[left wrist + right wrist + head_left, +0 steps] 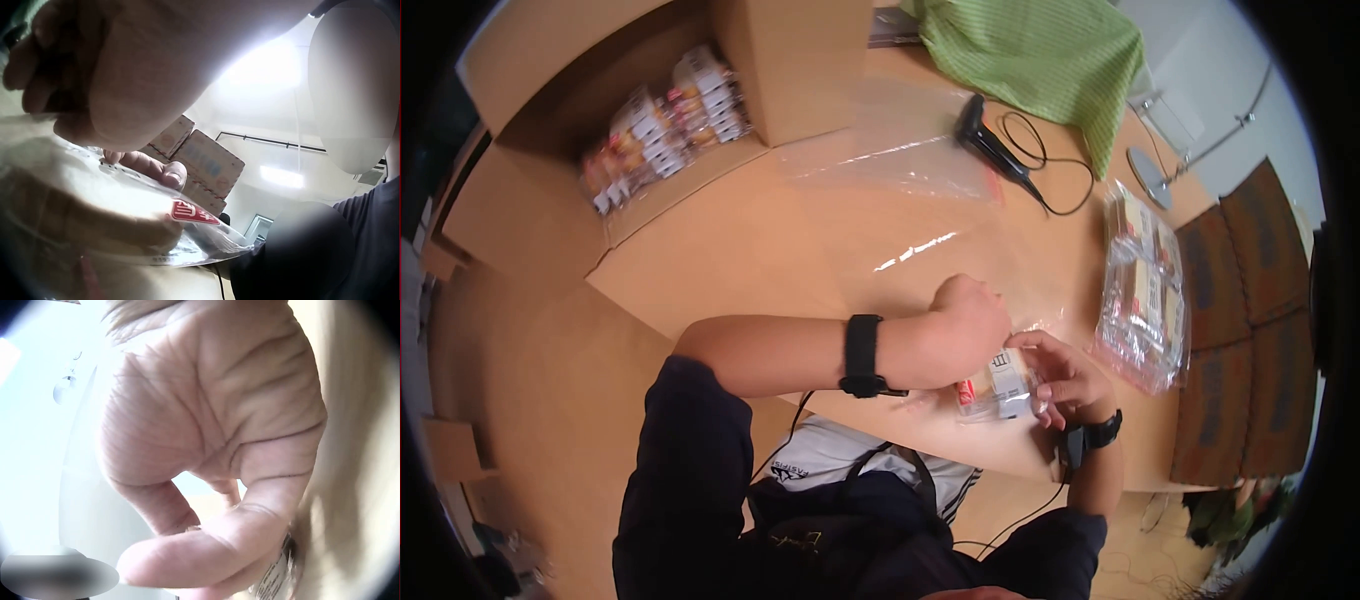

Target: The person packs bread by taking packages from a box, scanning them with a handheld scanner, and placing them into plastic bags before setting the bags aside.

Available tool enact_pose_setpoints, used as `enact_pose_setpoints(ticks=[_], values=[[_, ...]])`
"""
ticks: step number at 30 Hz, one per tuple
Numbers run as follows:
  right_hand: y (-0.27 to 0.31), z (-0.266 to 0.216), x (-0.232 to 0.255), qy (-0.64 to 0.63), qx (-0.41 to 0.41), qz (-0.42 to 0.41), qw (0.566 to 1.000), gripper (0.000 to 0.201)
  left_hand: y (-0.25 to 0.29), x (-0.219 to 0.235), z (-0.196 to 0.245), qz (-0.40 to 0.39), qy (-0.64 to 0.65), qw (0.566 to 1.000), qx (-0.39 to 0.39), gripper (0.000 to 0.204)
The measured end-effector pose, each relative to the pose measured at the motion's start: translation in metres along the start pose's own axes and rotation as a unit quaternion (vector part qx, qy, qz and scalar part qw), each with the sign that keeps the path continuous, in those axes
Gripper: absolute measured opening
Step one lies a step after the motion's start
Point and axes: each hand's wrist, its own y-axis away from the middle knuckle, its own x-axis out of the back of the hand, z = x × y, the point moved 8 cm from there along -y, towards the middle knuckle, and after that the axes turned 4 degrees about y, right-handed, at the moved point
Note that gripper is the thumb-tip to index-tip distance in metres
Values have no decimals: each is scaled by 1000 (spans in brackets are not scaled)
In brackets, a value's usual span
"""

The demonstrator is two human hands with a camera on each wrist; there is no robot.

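A clear plastic packet of bread (1008, 384) with a red label and a white printed panel is low over the front of the table. In the left wrist view the bread (94, 215) shows pale and brown-edged through the film. My left hand (968, 322) is at the packet's upper edge, fingers curled, pinching the film by its thumb tip. My right hand (1068, 378) grips the packet's right end between thumb and fingers. In the right wrist view the curled right hand (219, 462) hides most of the packet, leaving a printed corner (272, 581) visible.
An open cardboard box (800, 75) with stacked packets (665, 125) stands at the back left. A flat plastic bag (900, 150), a corded barcode scanner (998, 150) and a green cloth (1035, 60) lie behind. At right are bagged packets (1142, 290) and brown cardboard (1245, 330).
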Motion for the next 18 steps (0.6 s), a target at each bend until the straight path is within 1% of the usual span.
enact_pose_setpoints(ticks=[1, 2, 3, 4, 5, 6, 7, 8, 9, 11, 12, 13, 14, 15, 16, 17, 18], values=[[-3, -1, -6, 11, -7, -7, 1000, 70, 0, -1, 1, -17, -1, 1000, -10, 10], [-6, -2, -8, 17, -15, 11, 1000, 72, 1, -2, 3, -33, -1, 999, -21, 10], [-8, -3, -10, 24, -21, 29, 999, 73, 0, -1, 3, -23, 1, 1000, -10, 10], [-10, -1, -5, 56, -19, 46, 997, 76, -2, -8, 6, -36, -31, 999, -21, 13], [-13, 2, -8, 68, -24, 39, 997, 76, 0, -9, 7, -51, -63, 996, -32, 16], [-17, 0, -4, 78, -2, 87, 993, 77, 3, -8, 4, -43, -60, 997, -22, 16], [-20, -4, -2, 88, 21, 134, 987, 78, 7, -3, 8, -35, -66, 996, -49, 16], [-24, -7, -8, 73, 34, 133, 988, 81, 11, 0, 12, -28, -71, 994, -77, 17], [-28, -6, -12, 81, 31, 128, 988, 81, 11, 1, 11, -22, -70, 995, -69, 17], [-30, -12, -9, 215, 72, 184, 956, 81, 9, -1, 15, -36, -70, 994, -80, 18], [-30, -13, -8, 244, 84, 221, 940, 78, 7, 0, 15, -30, -69, 994, -74, 18], [-35, -10, -11, 251, 83, 217, 940, 78, 6, -4, 14, -56, -75, 994, -57, 20], [-36, -15, -11, 304, 107, 258, 911, 76, 5, -7, 13, -82, -81, 992, -41, 21], [-35, -20, -11, 355, 130, 297, 877, 74, 3, -6, 14, -77, -80, 993, -37, 21], [-35, -19, -10, 360, 99, 329, 867, 71, 2, -7, 13, -85, -91, 992, -20, 23], [-39, -19, -4, 364, 99, 326, 867, 71, 1, -7, 12, -93, -104, 990, -4, 25], [-43, -24, 0, 483, 133, 321, 804, 69, -3, -11, 12, -91, -104, 990, -1, 25]])
